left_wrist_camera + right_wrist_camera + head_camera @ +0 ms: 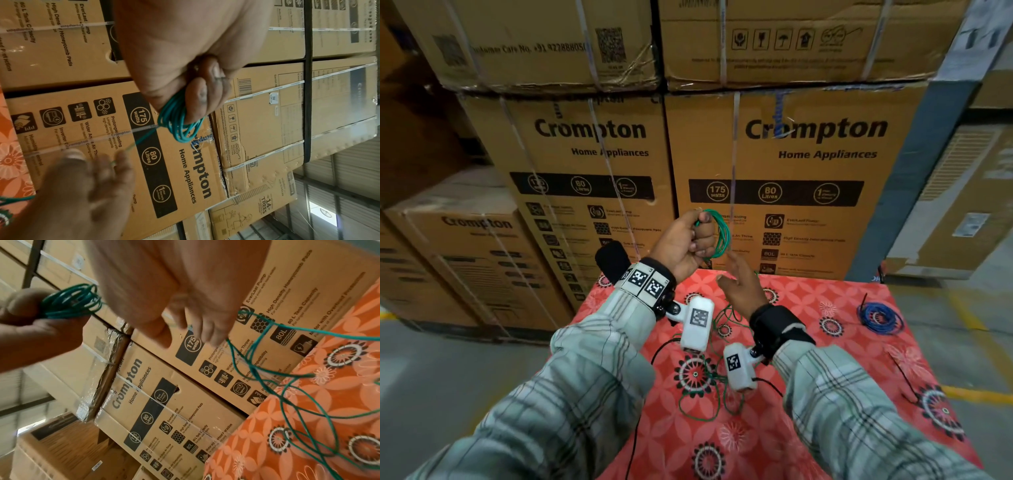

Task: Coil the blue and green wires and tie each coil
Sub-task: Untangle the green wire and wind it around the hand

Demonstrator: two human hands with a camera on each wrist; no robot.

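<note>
My left hand (686,240) is raised above the table and grips a small coil of green wire (722,233). The left wrist view shows that coil (179,125) pinched under the thumb and curled fingers of my left hand (205,92). From it a green strand runs down to my right hand (739,286), whose fingers are spread and relaxed; the strand passes by the fingertips of that hand (205,327). The remaining green wire (698,401) lies in loose loops on the red flowered cloth. A coiled blue wire (880,318) sits on the table's right side.
The table (825,428) carries a red patterned cloth. A thin black tie (904,377) lies near its right edge, another sticks up at the blue coil. Stacked cardboard boxes (808,154) stand right behind the table. Grey floor lies on both sides.
</note>
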